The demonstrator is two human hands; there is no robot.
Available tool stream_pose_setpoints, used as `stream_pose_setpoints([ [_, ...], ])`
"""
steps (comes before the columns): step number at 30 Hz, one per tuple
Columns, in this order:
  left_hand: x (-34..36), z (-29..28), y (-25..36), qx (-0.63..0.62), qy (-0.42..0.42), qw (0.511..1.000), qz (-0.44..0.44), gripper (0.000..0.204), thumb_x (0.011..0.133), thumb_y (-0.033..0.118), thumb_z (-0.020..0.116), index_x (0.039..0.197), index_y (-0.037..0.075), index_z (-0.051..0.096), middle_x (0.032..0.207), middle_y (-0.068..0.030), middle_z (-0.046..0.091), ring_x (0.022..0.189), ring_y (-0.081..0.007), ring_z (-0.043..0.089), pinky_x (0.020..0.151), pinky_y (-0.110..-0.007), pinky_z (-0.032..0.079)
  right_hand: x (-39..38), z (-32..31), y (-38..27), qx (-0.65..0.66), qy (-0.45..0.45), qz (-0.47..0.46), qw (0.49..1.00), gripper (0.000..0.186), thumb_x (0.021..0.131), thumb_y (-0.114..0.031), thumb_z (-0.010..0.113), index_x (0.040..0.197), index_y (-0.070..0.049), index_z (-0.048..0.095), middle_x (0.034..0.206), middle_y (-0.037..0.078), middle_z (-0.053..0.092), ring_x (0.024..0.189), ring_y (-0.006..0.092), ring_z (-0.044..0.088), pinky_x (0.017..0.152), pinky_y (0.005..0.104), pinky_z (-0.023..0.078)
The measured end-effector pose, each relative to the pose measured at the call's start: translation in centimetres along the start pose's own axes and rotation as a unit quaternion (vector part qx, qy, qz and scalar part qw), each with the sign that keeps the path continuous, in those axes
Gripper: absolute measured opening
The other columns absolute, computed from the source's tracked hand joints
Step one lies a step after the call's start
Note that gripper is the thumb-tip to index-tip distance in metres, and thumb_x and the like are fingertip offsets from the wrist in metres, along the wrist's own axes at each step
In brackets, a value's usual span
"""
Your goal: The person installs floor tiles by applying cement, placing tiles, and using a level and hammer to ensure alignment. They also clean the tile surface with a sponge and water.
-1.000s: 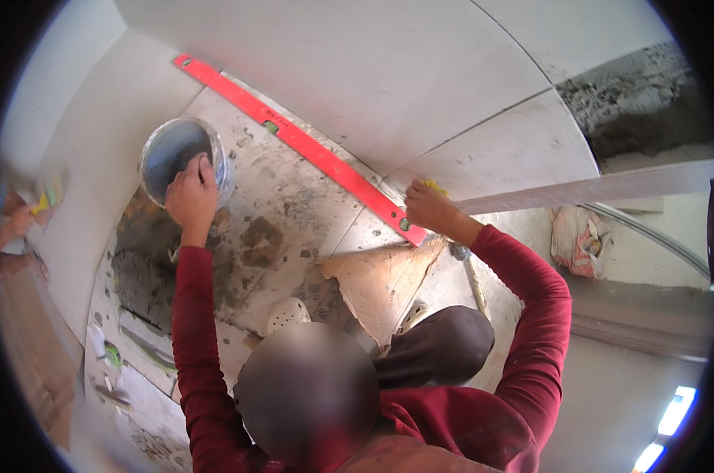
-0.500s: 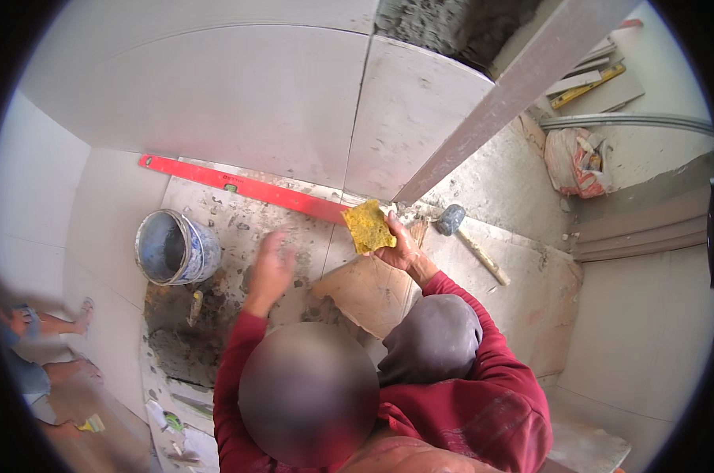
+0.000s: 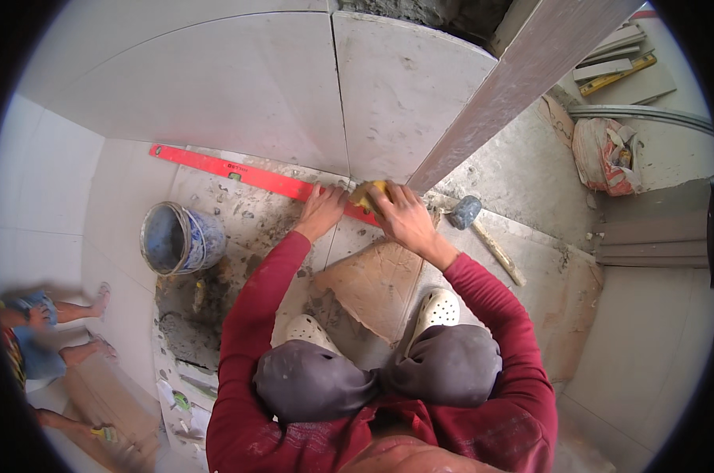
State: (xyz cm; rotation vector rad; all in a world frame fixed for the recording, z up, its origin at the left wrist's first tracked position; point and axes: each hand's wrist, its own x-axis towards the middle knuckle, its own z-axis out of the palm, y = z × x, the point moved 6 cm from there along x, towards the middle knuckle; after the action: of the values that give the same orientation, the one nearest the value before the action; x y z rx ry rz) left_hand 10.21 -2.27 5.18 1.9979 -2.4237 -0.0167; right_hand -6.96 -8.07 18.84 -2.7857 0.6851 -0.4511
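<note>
A long red spirit level (image 3: 270, 180) lies slantwise along the foot of the tiled wall. Across its right part lies my left hand (image 3: 319, 213), fingers curled over the level. Just beside it, my right hand (image 3: 410, 219) is closed on a yellow sponge (image 3: 362, 194), pressed down near the level's right end. The sponge is partly hidden by my fingers. To the right of my right hand, a rubber mallet (image 3: 489, 236) with a black head rests on the floor.
A blue-and-white bucket (image 3: 207, 240) stands at left. Torn cardboard (image 3: 376, 288) lies between my feet. An upright board (image 3: 514, 94) rises beyond my right hand. A bag (image 3: 607, 158) sits at far right. Another person's legs (image 3: 73, 311) and a hand with a brush (image 3: 104, 433) show at lower left.
My left hand has moved forward and right onto the level. My right hand has turned over, bringing the sponge down to the level. My head no longer covers my left knee.
</note>
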Motion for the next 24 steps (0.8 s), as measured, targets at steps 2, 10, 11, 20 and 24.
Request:
stream_pose_setpoints([
  [2, -0.4, -0.9, 0.6, -0.009, -0.064, 0.998, 0.014, 0.042, 0.085, 0.014, 0.064, 0.126, 0.006, 0.063, 0.124, -0.0080, 0.063, 0.124, -0.0242, 0.055, 0.108, -0.052, 0.037, 1.9, 1.1, -0.7, -0.082, 0.012, -0.072, 0.994, 0.053, 0.087, -0.019, 0.067, 0.137, -0.007, 0.053, 0.130, 0.023, 0.059, 0.111, 0.0367, 0.064, 0.091, 0.0447, 0.056],
  [10, -5.0, -3.3, 1.9, -0.045, -0.029, 0.997, 0.059, 0.066, 0.071, 0.023, 0.085, 0.130, 0.008, 0.059, 0.124, -0.0060, 0.059, 0.122, -0.0232, 0.052, 0.108, -0.049, 0.034, 6.7, 21.6, 1.6, -0.235, -0.104, -0.133, 0.957, 0.060, 0.090, -0.037, 0.062, 0.123, 0.013, 0.059, 0.112, 0.035, 0.063, 0.086, 0.0410, 0.071, 0.062, 0.0463, 0.060],
  [11, -5.7, -3.4, 1.9, -0.056, -0.020, 0.997, 0.052, 0.065, 0.071, 0.022, 0.085, 0.129, 0.008, 0.059, 0.124, -0.0062, 0.059, 0.122, -0.0238, 0.052, 0.109, -0.049, 0.034, 6.9, 21.7, 1.3, -0.198, -0.087, -0.099, 0.971, 0.067, 0.090, -0.045, 0.061, 0.116, 0.016, 0.061, 0.107, 0.035, 0.063, 0.086, 0.0404, 0.071, 0.061, 0.0465, 0.060],
  [20, -6.5, -3.9, 1.7, -0.103, -0.012, 0.994, 0.020, 0.057, 0.075, 0.018, 0.077, 0.128, 0.007, 0.060, 0.127, -0.0078, 0.057, 0.124, -0.0270, 0.051, 0.109, -0.053, 0.034, 1.0, 14.8, 5.5, -0.225, -0.332, -0.003, 0.916, 0.035, 0.093, -0.020, 0.062, 0.114, 0.007, 0.071, 0.122, 0.029, 0.059, 0.095, 0.0417, 0.069, 0.060, 0.0512, 0.062],
  [24, -6.2, -5.4, 2.1, -0.137, -0.017, 0.990, 0.014, 0.061, 0.077, 0.021, 0.072, 0.135, 0.007, 0.057, 0.134, -0.0096, 0.055, 0.130, -0.0284, 0.048, 0.113, -0.058, 0.031, 0.2, 9.7, 2.1, -0.233, -0.196, -0.048, 0.951, 0.031, 0.091, -0.018, 0.063, 0.113, 0.003, 0.072, 0.118, 0.030, 0.062, 0.096, 0.0401, 0.069, 0.059, 0.0499, 0.061],
])
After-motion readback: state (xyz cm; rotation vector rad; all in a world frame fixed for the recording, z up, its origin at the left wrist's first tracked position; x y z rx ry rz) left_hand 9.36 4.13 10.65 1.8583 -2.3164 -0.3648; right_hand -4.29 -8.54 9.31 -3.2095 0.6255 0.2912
